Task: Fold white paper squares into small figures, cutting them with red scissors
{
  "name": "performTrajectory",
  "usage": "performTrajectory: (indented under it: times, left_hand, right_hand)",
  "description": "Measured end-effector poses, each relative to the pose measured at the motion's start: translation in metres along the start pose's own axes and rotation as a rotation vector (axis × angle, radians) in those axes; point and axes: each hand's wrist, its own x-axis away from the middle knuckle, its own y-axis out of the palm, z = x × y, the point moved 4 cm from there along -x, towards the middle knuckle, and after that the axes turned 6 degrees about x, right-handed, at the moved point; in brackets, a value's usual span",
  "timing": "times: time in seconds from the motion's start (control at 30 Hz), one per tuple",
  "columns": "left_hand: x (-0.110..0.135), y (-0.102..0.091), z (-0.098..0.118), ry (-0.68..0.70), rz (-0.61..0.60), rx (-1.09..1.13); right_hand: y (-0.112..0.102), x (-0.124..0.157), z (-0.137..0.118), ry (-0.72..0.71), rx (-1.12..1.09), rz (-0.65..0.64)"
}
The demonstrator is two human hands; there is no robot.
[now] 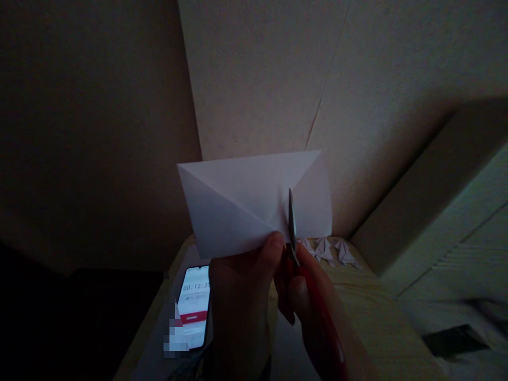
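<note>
Paper (pixel 234 211), creased yet seemingly mostly uncut, hung up and right of the phone (pixel 195 304), pinched by the left hand (pixel 246 275), the right hand (pixel 304 304) gripping scissors (pixel 314 290) at its edge (folded pieces (pixel 344 252) lay farther right).

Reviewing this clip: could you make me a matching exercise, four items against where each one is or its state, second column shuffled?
Items
1. Red-handled scissors
2. Creased white paper sheet
3. Smartphone
4. Small folded paper pieces

Places and states
A. Screen lit with timer digits
B. On the wooden tabletop, beyond the right hand
C. In the right hand's grip
D. Held up by the left hand, thumb on its near side

Pairs: 1-C, 2-D, 3-A, 4-B
</note>
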Motion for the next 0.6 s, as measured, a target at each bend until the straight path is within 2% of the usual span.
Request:
performTrajectory:
  times: [0.13,0.37,0.47,0.6]
  left_hand:
    - [0.0013,0.0038,-0.0002,-0.007,0.015,0.07]
    - [0.0083,0.0089,0.0001,-0.01,0.11,0.121]
    - [0.0069,0.0063,0.0002,-0.016,0.111,0.104]
    - [0.0052,0.0056,0.0012,-0.009,0.072,0.079]
  right_hand:
    - [-0.0002,-0.0002,-0.0014,0.003,0.02,-0.041]
    - [-0.0041,0.0005,0.0,-0.015,-0.006,-0.026]
    - [-0.0029,0.0004,-0.0012,-0.006,-0.026,-0.05]
    - [-0.0021,0.0015,-0.006,0.005,-0.011,-0.019]
